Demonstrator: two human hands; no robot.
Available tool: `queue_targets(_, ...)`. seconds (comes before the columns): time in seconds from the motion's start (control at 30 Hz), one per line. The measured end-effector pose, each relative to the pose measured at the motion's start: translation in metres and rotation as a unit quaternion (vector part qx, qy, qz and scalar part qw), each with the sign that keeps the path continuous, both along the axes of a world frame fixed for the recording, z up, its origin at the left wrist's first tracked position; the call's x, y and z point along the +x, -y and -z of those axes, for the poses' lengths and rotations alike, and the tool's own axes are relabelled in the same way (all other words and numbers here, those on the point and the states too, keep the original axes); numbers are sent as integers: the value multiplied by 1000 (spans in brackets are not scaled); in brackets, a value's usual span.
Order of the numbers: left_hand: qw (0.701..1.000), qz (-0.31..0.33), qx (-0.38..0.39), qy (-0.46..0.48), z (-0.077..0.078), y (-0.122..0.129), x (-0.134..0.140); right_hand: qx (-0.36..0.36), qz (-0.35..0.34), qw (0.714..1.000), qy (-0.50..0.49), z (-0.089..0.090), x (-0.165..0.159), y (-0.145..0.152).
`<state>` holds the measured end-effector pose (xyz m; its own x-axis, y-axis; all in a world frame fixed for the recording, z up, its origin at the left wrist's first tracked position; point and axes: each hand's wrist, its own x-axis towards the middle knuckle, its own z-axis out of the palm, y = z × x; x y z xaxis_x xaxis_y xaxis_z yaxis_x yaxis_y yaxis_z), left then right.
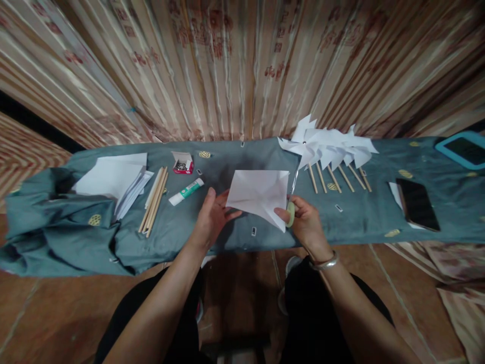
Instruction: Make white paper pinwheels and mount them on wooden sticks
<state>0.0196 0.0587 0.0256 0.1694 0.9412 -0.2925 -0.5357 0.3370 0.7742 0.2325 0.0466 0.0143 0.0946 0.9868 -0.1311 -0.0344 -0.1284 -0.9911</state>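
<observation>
A square sheet of white paper (257, 192) with faint crease lines is held up over the middle of the cloth. My right hand (305, 220) grips scissors (291, 214) by their pale green handle, the blades pointing away from me along the paper's right edge. The right thumb also lies at the paper's lower right corner. My left hand (212, 217) is open at the left edge, its thumb clear of the sheet and some fingertips reaching just behind or under it. Whether those fingertips bear the paper's weight is unclear.
On the grey-green cloth (265, 240) lie paper sheets (113, 177), wooden sticks (153, 205), a glue stick (186, 191) and a box of small metal pins (183, 164). Several paper pinwheels (329, 144), a phone (418, 203) and a blue-framed device (464, 149) lie right. Curtains (227, 71) hang behind.
</observation>
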Motion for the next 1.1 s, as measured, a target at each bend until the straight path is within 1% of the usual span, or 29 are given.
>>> queue_targets(0.1,1000,-1,11,-16,1,6,14,26,54,998,-4,6,-5,-5)
queue_targets(0.2,998,21,35,-49,5,13,33,40,57,998,0,11,-12,-6)
queue_targets(0.27,998,0,31,-61,8,15,43,45,44,998,18,12,-18,-5)
queue_targets(0.37,996,-56,8,-70,12,14,50,39,32,998,41,11,-25,-4)
queue_targets(0.5,991,-100,4,-86,13,11,48,31,22,999,28,8,-30,-4)
queue_targets(0.6,988,-106,13,-109,12,10,46,23,17,1000,-10,8,-30,-4)
queue_targets(0.7,987,-118,14,-112,11,9,45,12,11,999,-34,9,-30,-3)
queue_targets(0.87,978,-160,21,-129,9,3,39,7,-10,1000,10,8,-34,1)
queue_targets(0.97,970,-193,29,-147,8,-4,30,7,-59,998,28,6,-36,6)
queue_targets(1.1,957,-245,50,-150,6,-15,15,-27,-140,990,-4,0,-38,20)
